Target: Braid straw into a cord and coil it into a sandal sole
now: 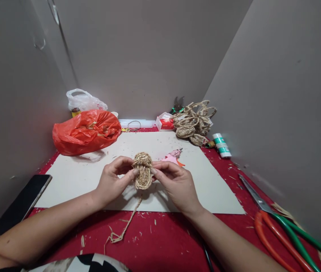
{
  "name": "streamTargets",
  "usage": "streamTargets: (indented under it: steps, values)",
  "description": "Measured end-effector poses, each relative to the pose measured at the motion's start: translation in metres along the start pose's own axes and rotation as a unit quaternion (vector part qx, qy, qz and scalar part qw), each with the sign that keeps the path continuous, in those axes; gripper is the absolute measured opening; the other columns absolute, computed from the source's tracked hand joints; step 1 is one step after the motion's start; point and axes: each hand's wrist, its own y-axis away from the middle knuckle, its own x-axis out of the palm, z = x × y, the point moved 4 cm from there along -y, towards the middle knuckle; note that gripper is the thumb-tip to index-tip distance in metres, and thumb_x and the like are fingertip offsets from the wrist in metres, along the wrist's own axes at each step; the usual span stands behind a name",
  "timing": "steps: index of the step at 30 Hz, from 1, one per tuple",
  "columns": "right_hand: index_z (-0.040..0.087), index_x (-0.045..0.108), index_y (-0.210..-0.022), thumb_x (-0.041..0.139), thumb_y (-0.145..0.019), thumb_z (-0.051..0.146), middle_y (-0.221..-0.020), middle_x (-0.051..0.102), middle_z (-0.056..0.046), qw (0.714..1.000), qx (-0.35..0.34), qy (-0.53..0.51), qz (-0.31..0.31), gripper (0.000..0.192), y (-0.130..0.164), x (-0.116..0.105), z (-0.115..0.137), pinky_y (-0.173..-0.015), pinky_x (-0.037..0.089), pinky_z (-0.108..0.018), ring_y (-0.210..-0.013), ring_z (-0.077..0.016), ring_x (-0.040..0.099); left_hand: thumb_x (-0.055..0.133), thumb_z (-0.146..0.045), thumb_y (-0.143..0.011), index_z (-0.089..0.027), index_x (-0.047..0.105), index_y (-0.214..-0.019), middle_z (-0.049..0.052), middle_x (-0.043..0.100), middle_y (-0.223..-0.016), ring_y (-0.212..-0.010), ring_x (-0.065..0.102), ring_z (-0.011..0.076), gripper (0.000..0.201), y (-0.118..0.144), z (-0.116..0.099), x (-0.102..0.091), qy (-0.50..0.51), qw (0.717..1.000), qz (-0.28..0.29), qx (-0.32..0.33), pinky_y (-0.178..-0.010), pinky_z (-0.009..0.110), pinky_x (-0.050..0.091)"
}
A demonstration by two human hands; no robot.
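Observation:
A small oval piece of braided straw (143,177), shaped like a tiny slipper sole with a strap across it, is held upright over the white board. My left hand (117,175) pinches its left edge between thumb and fingers. On the opposite edge, my right hand (176,181) grips it the same way, thumb in front. From its lower end a twisted straw strand (130,219) hangs down onto the red cloth. Just behind my right hand lies a pink glue gun (173,155) with an orange trigger, partly hidden.
White board (211,189) covers the red cloth (149,245). Large scissors (273,215) lie right, a phone (21,204) left. Behind stand a red plastic bag (83,132), a white bag (85,101), a bundle of braided straw (194,121), pliers (178,104) and a green-white roll (221,145).

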Motion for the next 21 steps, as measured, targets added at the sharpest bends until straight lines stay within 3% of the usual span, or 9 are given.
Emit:
streamTargets:
  steps: [4,8,12,15,21]
  values:
    - [0.019,0.07,-0.074,0.073,-0.073,0.029,-0.084,0.072,-0.005,1.0,-0.012,-0.008,0.011,0.01,0.001,0.002,0.001,-0.067,0.055,-0.028,-0.071,-0.0143,0.064,0.068,-0.022,-0.078,-0.019,0.051,-0.093,-0.001,0.063,-0.085,-0.079,0.063,0.0114,0.023,-0.002,0.007,0.002,0.106,0.991,-0.009,-0.075,-0.072,0.022,0.051]
    - [0.02,0.069,-0.075,0.073,-0.073,0.031,-0.081,0.071,-0.003,0.999,0.007,-0.022,0.027,0.012,0.002,0.007,0.0,-0.063,0.055,-0.027,-0.066,-0.0129,0.063,0.071,-0.021,-0.076,-0.02,0.05,-0.108,0.002,0.065,-0.096,-0.086,0.063,0.0136,0.039,-0.002,0.008,0.008,0.206,0.967,0.031,-0.143,-0.075,0.025,0.052]
    - [0.02,0.07,-0.075,0.074,-0.072,0.033,-0.077,0.071,-0.003,0.997,0.036,-0.035,0.063,0.014,0.005,0.013,-0.002,-0.058,0.055,-0.027,-0.062,-0.0126,0.061,0.074,-0.02,-0.073,-0.014,0.059,-0.099,0.002,0.064,-0.088,-0.077,0.063,0.0116,0.03,0.002,0.008,0.017,0.28,0.936,0.07,-0.201,-0.074,0.025,0.052]
    - [0.02,0.07,-0.074,0.075,-0.07,0.034,-0.078,0.07,-0.002,0.993,0.067,-0.06,0.076,0.016,0.006,0.016,-0.003,-0.06,0.057,-0.027,-0.064,-0.0125,0.062,0.075,-0.018,-0.071,-0.014,0.06,-0.095,0.002,0.065,-0.082,-0.07,0.064,0.0129,0.029,0.004,0.01,0.021,0.341,0.908,0.068,-0.232,-0.071,0.028,0.054]
    - [0.019,0.07,-0.077,0.078,-0.067,0.034,-0.077,0.069,0.0,0.98,0.133,-0.109,0.097,0.019,0.005,0.016,-0.009,-0.059,0.055,-0.024,-0.058,-0.0087,0.061,0.076,-0.015,-0.068,-0.011,0.062,-0.086,0.004,0.067,-0.073,-0.06,0.064,0.0121,0.023,-0.001,0.01,0.019,0.36,0.895,0.068,-0.255,-0.061,0.023,0.052]
